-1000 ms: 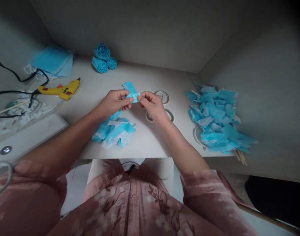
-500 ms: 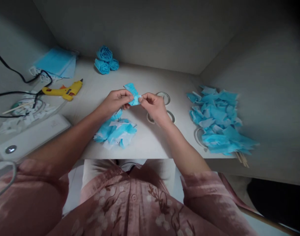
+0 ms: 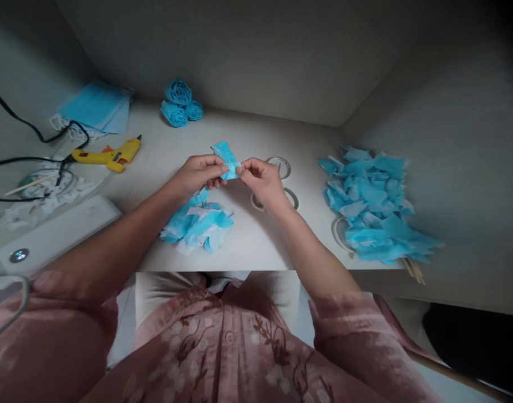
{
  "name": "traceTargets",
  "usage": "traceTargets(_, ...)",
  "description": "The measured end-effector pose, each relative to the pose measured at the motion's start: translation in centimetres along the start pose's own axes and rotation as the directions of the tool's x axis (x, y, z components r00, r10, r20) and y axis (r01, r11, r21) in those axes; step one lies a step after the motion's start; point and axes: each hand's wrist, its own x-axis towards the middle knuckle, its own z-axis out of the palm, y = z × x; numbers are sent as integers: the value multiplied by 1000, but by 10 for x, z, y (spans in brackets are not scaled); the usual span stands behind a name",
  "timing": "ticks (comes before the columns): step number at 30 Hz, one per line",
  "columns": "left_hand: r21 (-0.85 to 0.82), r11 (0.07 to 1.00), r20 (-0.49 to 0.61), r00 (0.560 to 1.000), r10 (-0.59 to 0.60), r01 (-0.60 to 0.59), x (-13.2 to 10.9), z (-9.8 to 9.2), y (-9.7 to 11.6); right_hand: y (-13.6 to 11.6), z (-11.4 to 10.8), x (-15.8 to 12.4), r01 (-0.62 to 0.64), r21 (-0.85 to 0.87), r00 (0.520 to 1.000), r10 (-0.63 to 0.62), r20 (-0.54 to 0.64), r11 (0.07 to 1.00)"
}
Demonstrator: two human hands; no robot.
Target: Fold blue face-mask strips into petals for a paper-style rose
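Note:
Between my two hands, over the middle of the table, is a strip of blue fabric that looks cut from a face mask. My left hand pinches it from the left, with the strip's far end standing up past the fingertips. At its right edge, my right hand grips it between thumb and forefinger. Just below my left hand lies a loose pile of blue and white fabric pieces. Under and beside my right hand are tape rolls, partly covered by it.
Blue rolled fabric roses sit at the back. To the left are blue face masks, a yellow glue gun, white scraps, cables and a white power bank. Blue fabric flowers on sticks lie right, beside another tape roll.
Both hands stay in nearly the same place, still gripping the strip. The left fingers have shifted slightly along it.

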Motion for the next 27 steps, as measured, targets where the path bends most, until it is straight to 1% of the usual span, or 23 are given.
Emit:
traceTargets(3, 22, 1000, -39, 999, 17, -17, 0, 1, -1, 1, 0, 1, -7, -3, 1000, 7, 11, 1000)
traceTargets(5, 40, 999, -61, 998, 31, -28, 0, 0, -1, 1, -7, 5, -14, 20, 1000, 14, 1, 1000)
traceTargets(7, 47, 998, -82, 995, 48, -44, 1, -2, -1, 0, -21, 11, -13, 47, 998, 16, -65, 999)
traceTargets(8, 43, 998, -93, 994, 56, -52, 1, -3, 0, -1, -31, 15, -3, 46, 992, 9, -124, 999)
traceTargets(9, 34, 998, -103, 993, 59, -55, 2, -3, 0, -2, -41, 19, 23, 27, 982, -17, -188, 999)
traceTargets(11, 9, 999, -123, 991, 52, -52, 2, -3, 0, -4, -63, 26, 78, -45, 964, -87, -250, 996)
traceTargets(12, -2, 999, -130, 991, 45, -46, 2, -3, 1, -5, -72, 29, 99, -85, 958, -118, -261, 991)
traceTargets(14, -21, 999, -136, 990, 33, -37, 2, -2, 1, -5, -88, 33, 108, -168, 959, -147, -243, 980)
traceTargets(16, -36, 999, -138, 990, 29, -34, 1, -1, 3, -2, -100, 33, 76, -272, 969, -135, -207, 959)
traceTargets(18, -40, 999, -140, 990, 24, -30, 0, 0, 5, 3, -108, 30, 16, -413, 978, -100, -181, 911)
traceTargets(21, -37, 999, -140, 990, 15, -20, -2, 0, 9, 10, -112, 21, -46, -637, 990, -50, -133, 770)
traceTargets(24, -40, 999, -137, 991, 0, -5, -3, 0, 10, 15, -103, 12, -83, -761, 996, 18, -93, 643)
traceTargets(27, -26, 1000, -125, 992, 4, -7, -1, -1, 8, 16, -88, 7, -92, -819, 996, 70, -63, 566)
